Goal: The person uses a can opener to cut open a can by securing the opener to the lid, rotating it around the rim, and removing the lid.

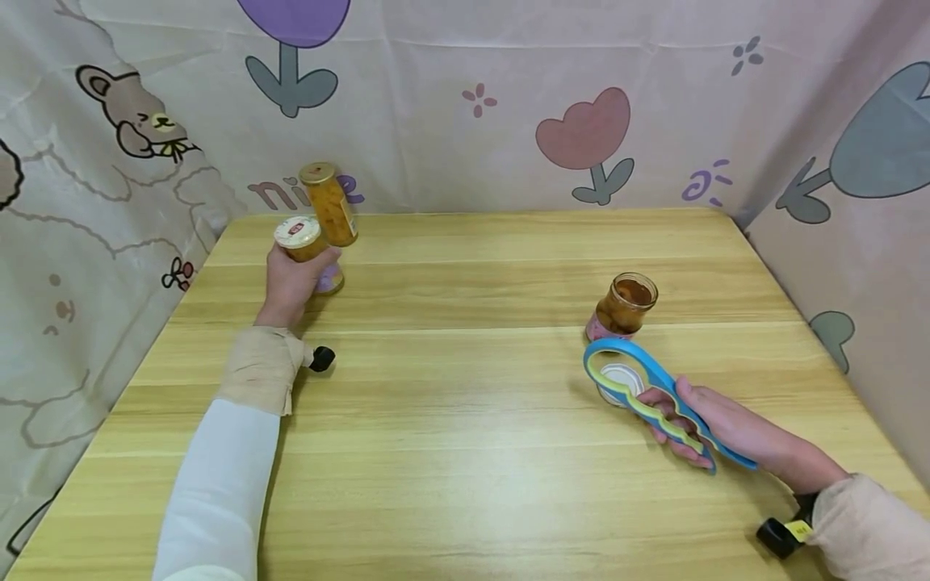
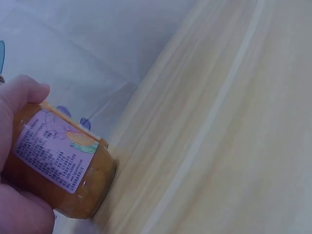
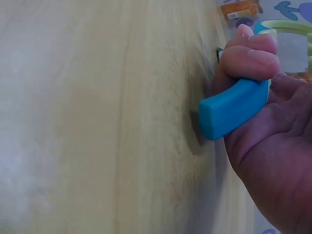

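Note:
My left hand (image 1: 289, 281) grips a glass jar (image 2: 61, 161) of orange fruit with a pale lid and a purple label, at the table's far left. In the left wrist view the jar's base meets the table. Curled around the handles of a blue and yellow-green jar opener (image 1: 657, 373) is my right hand (image 1: 726, 420). The opener's loop hangs over a loose white lid (image 1: 622, 379), partly covering it. Just behind stands a lidless glass jar (image 1: 623, 307) with dark amber contents, its lower part hidden by the opener.
A taller jar (image 1: 330, 206) of orange fruit with a gold lid stands right behind the gripped jar. The wooden table (image 1: 450, 403) ends at a printed cloth backdrop (image 1: 436, 121), which also rises along both sides.

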The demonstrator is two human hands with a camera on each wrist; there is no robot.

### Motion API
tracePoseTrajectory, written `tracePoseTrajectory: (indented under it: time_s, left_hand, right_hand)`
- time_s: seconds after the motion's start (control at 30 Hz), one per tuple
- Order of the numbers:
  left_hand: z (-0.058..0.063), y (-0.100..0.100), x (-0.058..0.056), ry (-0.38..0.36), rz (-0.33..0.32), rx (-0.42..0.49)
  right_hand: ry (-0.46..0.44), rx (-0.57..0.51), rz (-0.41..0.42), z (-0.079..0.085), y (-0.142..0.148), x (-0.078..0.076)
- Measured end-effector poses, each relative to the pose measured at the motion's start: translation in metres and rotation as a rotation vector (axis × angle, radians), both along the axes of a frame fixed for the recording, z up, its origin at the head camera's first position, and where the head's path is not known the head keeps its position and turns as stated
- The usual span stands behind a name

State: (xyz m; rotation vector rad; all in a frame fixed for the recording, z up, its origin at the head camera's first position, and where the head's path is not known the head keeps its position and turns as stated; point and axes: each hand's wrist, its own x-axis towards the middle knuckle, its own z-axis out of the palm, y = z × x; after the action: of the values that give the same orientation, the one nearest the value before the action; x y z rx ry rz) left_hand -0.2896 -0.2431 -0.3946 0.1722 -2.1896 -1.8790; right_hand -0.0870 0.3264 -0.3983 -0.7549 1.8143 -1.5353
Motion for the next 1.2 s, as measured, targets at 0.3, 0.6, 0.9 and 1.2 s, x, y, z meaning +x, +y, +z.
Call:
tracePoseTrajectory:
  time_s: [0.3, 0.6, 0.9, 1.2]
  left_hand:
    - [0.001, 0.017, 0.003, -0.024, -0.057, -0.024]
    - [0.0, 0.037, 0.007, -0.037, -0.107, -0.048]
    - [-0.002, 0.052, 0.012, -0.064, -0.162, -0.046]
    - [-0.005, 0.066, 0.016, -0.032, -0.223, -0.019]
  right_hand:
    - [-0.026, -0.031, 0.0, -0.002, 0.001, 0.003]
    - [-0.032, -0.006, -0.027, -0.001, 0.003, 0.005]
    - [-0.018, 0.065, -0.056, -0.001, 0.003, 0.006]
    - [-0.006, 0.022, -0.037, -0.003, 0.003, 0.006]
